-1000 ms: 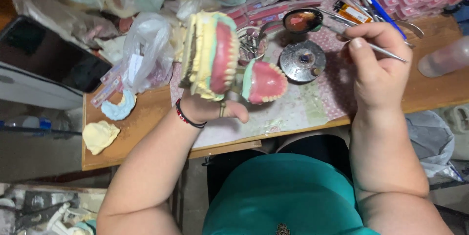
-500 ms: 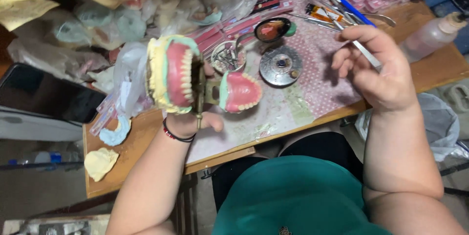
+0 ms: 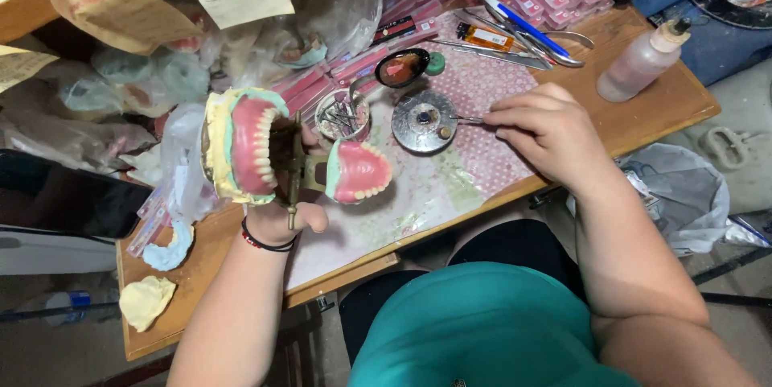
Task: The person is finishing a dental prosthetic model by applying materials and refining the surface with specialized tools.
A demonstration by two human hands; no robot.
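Both hands closed: left hand (image 3: 291, 212) around denture articulator (image 3: 293, 160), right hand (image 3: 547, 131) pinching metal tool (image 3: 468, 120).

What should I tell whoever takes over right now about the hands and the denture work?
Left hand: grips the brass hinged articulator, opened, carrying two pink wax dentures with white teeth, above the patterned mat.
Right hand: pinches a thin metal instrument, tip at the round grey metal burner.
Nearby: small dish of metal bits, clear plastic bottle.
Done: teeth sit in both wax rims.
Left: cannot tell from this view.
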